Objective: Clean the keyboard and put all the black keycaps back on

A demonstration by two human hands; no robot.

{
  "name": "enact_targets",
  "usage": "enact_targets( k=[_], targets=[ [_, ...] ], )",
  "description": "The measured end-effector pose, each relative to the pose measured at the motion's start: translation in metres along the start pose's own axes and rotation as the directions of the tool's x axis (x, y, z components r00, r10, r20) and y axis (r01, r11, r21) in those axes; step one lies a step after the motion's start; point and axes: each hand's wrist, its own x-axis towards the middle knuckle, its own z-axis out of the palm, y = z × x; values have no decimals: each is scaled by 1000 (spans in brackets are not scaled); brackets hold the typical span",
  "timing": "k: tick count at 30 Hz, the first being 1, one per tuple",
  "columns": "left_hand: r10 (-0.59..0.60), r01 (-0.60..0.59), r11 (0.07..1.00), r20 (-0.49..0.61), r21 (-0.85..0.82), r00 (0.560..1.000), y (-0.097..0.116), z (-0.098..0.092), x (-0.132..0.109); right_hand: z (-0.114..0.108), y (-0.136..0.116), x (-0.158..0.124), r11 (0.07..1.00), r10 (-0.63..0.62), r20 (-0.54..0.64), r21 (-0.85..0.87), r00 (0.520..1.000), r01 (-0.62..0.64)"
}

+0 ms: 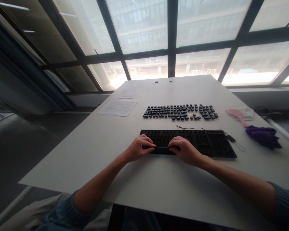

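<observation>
A black keyboard [216, 147] without its keycaps lies on the white table, close in front of me. My left hand [140, 148] pinches the left end of a long dark keycap, which looks like the space bar [162, 148]. At its other end, my right hand [183, 149] is closed with thumb and fingers together. The bar is level at the keyboard's front edge; whether it is seated or just above cannot be told. Behind the keyboard, many loose black keycaps [177, 111] are laid out in rows like a keyboard layout.
On the right lie a purple cloth [263, 136], a pink brush-like item [238, 115] and a white cloth [248, 113]. A thin cable [190, 128] runs behind the keyboard. Printed papers [118, 107] rest at the left. Large windows stand beyond the table's far edge.
</observation>
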Motion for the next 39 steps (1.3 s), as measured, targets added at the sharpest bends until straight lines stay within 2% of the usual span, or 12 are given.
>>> enact_targets(
  k=[12, 23, 30, 39],
  targets=[
    [44, -43, 999, -24, 32, 999, -2, 4, -2, 2, 0, -2, 995, -66, 14, -68, 998, 67],
    [1, -1, 1000, -35, 4, 999, 2, 5, -2, 4, 2, -1, 987, -118, 13, -104, 993, 119],
    [2, -3, 999, -23, -39, 1000, 2, 6, -1, 8, 6, -4, 969, -158, 26, -189, 987, 160],
    [46, -46, 998, -3, 44, 999, 0, 8, -4, 7, 2, -2, 950, -193, 59, -237, 979, 202]
  ],
)
